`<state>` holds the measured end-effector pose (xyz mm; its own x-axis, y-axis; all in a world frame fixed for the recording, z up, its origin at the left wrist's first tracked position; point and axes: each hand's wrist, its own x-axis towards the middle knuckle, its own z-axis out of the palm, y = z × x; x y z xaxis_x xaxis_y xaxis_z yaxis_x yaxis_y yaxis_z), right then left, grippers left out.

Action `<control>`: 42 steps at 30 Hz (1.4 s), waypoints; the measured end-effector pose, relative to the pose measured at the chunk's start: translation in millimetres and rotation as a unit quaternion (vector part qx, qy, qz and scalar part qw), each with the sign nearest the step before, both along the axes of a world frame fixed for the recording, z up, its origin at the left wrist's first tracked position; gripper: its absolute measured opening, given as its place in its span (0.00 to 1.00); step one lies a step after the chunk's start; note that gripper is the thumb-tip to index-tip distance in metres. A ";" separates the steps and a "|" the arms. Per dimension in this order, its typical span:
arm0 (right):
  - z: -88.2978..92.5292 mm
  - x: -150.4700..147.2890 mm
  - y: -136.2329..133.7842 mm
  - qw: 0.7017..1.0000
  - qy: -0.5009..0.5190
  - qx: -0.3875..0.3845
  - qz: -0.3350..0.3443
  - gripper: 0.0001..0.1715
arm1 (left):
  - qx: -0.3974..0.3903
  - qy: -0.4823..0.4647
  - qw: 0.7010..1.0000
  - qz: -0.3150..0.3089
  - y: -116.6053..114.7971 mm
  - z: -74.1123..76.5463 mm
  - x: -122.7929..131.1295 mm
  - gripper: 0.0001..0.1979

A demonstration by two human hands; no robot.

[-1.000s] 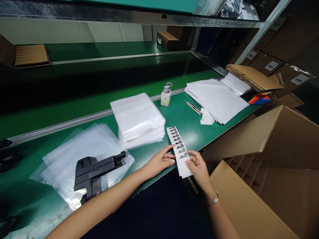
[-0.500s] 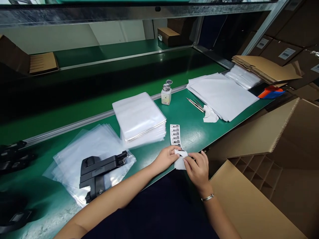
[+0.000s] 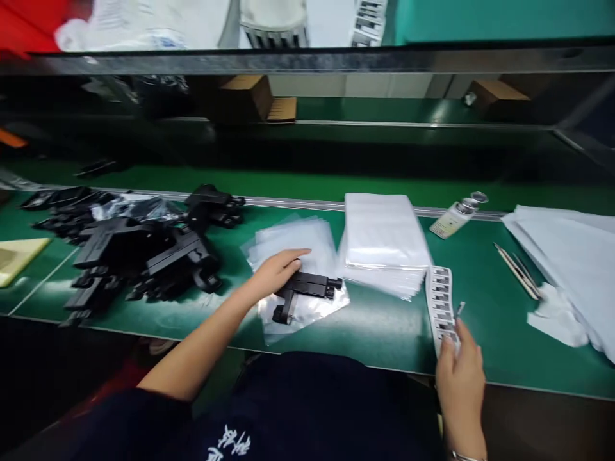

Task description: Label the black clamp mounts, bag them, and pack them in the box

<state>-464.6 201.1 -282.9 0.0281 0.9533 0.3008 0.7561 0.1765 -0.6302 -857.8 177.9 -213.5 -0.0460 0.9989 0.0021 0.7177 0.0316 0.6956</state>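
Note:
A black plastic bracket-like part (image 3: 310, 285) lies on clear plastic bags (image 3: 312, 237) on the green table. My left hand (image 3: 275, 276) is over its left end, fingers stretched out to the right; whether it bears on the part I cannot tell. My right hand (image 3: 462, 378) pinches a small sticker label (image 3: 460, 310) between thumb and forefinger, its tip pointing up. Right beside that hand is a curling strip of printed labels (image 3: 441, 294), its lower end partly covered by the fingers.
Several black parts (image 3: 144, 250) are heaped on the left. A stack of white plastic bags (image 3: 384, 230) stands mid-table, a small dispenser bottle (image 3: 453, 218) behind. Tweezers (image 3: 519, 272), crumpled tissue (image 3: 557, 314) and white sheets (image 3: 571, 256) lie right. A metal shelf edge (image 3: 307, 62) crosses above.
My left hand has left the label strip and moved left to the black part. My right hand has come away with a small label. The view has turned left.

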 end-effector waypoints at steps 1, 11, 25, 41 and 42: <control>9.0 -9.5 4.2 0.999 0.042 0.018 -0.002 0.28 | 0.007 0.008 1.000 0.014 -6.2 -10.5 -18.5 0.24; 43.8 -183.8 20.2 0.919 0.180 -0.148 0.319 0.11 | 0.051 -0.035 0.989 0.132 -59.8 -60.4 38.1 0.23; 38.2 -198.0 18.8 0.918 0.122 -0.202 0.320 0.11 | 0.044 -0.057 0.987 0.144 -60.8 -57.1 40.7 0.23; 42.9 -198.5 23.4 0.913 0.092 -0.213 0.335 0.11 | 0.039 -0.060 0.987 0.142 -60.8 -55.6 39.6 0.23; 43.0 -198.6 23.7 0.913 0.090 -0.213 0.336 0.11 | 0.039 -0.059 0.987 0.143 -60.7 -55.5 39.6 0.23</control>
